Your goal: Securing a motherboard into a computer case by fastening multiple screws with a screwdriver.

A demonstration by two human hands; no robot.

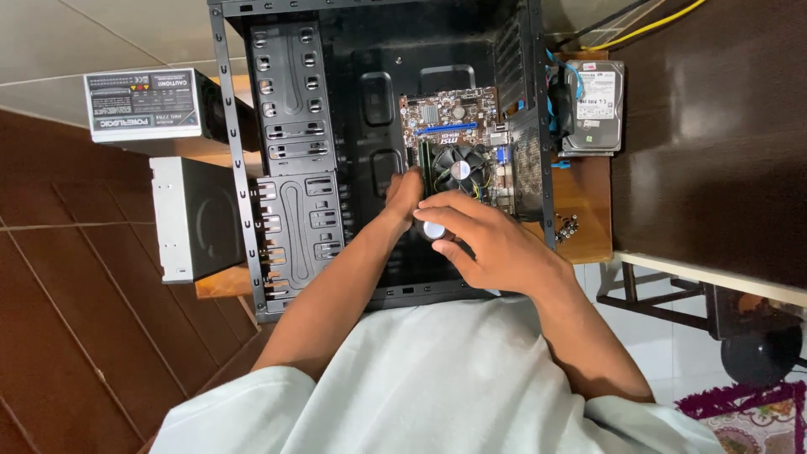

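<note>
Power supply: a grey metal power supply box [143,104] with a labelled top lies at the upper left of the frame, on the floor beside the case.
Drive: a pale grey boxy optical drive [195,217] lies just below it, at the left edge of the case.
Case: a black open metal computer case [290,151] fills the upper middle, its perforated drive bays on the left half.
Left hand: the left hand [402,193] reaches into the case at frame centre, fingers curled against the lower left edge of the board; what it grips, if anything, cannot be told.
Board: a brown motherboard with a round black cooler fan [458,139] lies in the right half of the case, just above both hands.
Right hand: the right hand [487,244] sits just right of and below the left, fingers closed around a small round silver-topped tool handle [434,229], below the fan.
Hard drive: a silver hard disk drive [595,105] with blue cables rests on the wooden bench [588,210] at the upper right, well apart from the hands.
</note>
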